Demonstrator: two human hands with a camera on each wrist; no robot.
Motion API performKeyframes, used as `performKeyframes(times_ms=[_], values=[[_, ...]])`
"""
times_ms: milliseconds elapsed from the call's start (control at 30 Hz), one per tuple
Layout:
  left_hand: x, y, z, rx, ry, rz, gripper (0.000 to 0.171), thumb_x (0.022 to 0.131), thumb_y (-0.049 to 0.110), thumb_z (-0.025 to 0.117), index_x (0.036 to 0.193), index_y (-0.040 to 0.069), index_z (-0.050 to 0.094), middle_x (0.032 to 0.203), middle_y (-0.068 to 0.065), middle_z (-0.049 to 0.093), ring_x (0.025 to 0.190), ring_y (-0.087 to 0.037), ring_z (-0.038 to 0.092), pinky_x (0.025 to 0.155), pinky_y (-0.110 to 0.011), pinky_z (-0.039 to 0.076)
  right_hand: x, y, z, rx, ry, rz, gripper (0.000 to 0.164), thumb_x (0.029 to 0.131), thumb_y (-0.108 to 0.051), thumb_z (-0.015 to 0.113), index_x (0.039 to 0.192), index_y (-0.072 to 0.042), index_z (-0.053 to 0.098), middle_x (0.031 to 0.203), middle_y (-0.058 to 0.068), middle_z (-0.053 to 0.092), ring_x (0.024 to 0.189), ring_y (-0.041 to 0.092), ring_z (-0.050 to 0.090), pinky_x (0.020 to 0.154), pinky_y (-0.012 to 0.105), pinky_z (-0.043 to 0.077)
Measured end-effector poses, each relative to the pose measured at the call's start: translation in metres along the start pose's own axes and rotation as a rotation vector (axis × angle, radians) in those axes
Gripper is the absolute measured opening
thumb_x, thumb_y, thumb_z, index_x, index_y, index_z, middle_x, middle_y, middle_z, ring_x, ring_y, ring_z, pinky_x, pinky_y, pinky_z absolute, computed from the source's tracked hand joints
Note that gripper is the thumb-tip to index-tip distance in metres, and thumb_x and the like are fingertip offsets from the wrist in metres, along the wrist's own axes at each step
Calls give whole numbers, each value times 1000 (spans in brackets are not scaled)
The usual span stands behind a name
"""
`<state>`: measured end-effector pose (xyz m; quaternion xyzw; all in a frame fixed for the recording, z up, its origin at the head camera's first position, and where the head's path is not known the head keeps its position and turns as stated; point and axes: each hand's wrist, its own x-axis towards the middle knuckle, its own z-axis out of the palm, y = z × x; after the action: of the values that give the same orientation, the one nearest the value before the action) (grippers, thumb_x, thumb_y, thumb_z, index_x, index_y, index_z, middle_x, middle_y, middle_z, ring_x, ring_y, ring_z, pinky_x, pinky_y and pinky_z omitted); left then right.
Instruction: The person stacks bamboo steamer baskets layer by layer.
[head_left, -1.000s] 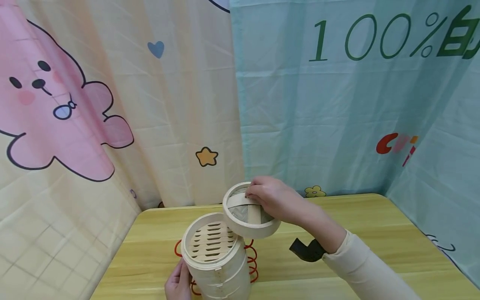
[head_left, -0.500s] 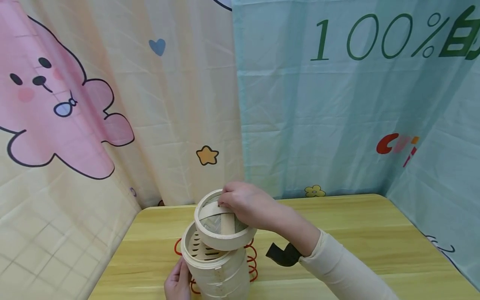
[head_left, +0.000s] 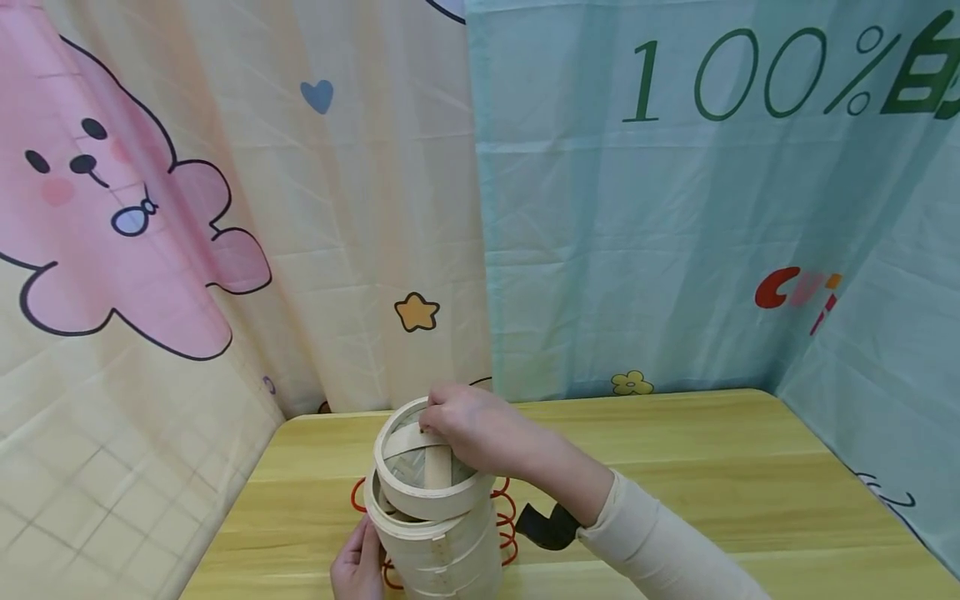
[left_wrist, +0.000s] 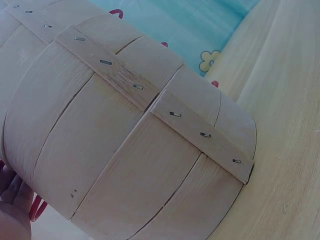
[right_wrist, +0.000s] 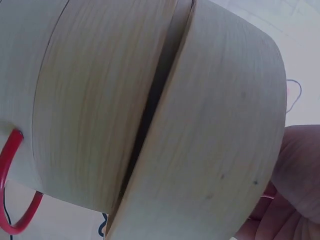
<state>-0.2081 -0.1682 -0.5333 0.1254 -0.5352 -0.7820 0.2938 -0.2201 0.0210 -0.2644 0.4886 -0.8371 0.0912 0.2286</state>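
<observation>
A tall stacked bamboo steamer (head_left: pixel 453 554) with red loop handles down its sides stands at the near side of the table. My right hand (head_left: pixel 483 429) grips the bamboo strap on top of the round lid (head_left: pixel 431 504). That lid sits slightly tilted over the top tier's opening, and in the right wrist view a dark wedge-shaped gap shows between the lid (right_wrist: pixel 215 115) and the tier (right_wrist: pixel 100 100). Low on the steamer's left side, my left hand (head_left: pixel 356 562) holds it by a red loop, its fingertips partly hidden. The left wrist view shows the stapled tier walls (left_wrist: pixel 115 125) close up.
The wood-grain table (head_left: pixel 660 475) extends to both sides of the steamer. Printed curtains (head_left: pixel 375 208) hang behind it and along both sides. A black strap (head_left: pixel 547 527) hangs from the right wrist.
My right hand has carried the lid left and down, from the steamer's upper right to over its opening. The slatted top tier is now mostly covered. The left hand stays in place.
</observation>
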Motion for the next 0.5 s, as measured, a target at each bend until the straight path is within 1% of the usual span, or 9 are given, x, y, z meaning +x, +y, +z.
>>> performKeyframes(times_ms=[167,233,267,333,467,500], values=[[-1,4,2,9,17,0,32,81,13,57,105,-8,54,86,5,63,83,-10,57,68,-22,45,1,0,2,-3,20,-18,17,83,-8,50,72,-13,62,69,-5,44,59,8,41,49,14,35],[-3,7,2,15,10,-1,29,81,14,57,104,-5,57,86,6,63,82,-9,57,68,-21,46,2,-1,2,-9,11,-19,17,83,-7,50,72,-13,61,68,-5,42,58,8,40,48,15,34],[-4,11,3,27,-2,-9,30,81,14,56,105,-5,56,86,6,62,82,-8,57,67,-20,46,3,-2,2,-14,3,-19,16,82,-7,51,72,-13,61,68,-5,42,58,8,39,48,14,33],[-5,12,3,26,-10,-9,26,81,14,56,103,1,59,86,7,62,81,-7,57,67,-19,46,5,-4,2,-32,-11,-21,15,81,-5,52,73,-13,62,68,-5,42,59,8,39,49,14,33],[-4,9,3,19,-7,-9,30,82,13,55,106,-5,54,87,6,62,82,-8,57,68,-21,46,7,-8,2,-66,-33,-32,14,77,-3,55,73,-14,62,69,-5,44,60,8,40,51,14,35],[-3,5,3,8,4,-1,30,82,13,55,105,-5,55,86,6,62,82,-9,57,68,-22,45,8,-8,2,-71,-36,-37,14,76,-2,55,73,-14,62,69,-5,44,60,8,40,51,14,35]])
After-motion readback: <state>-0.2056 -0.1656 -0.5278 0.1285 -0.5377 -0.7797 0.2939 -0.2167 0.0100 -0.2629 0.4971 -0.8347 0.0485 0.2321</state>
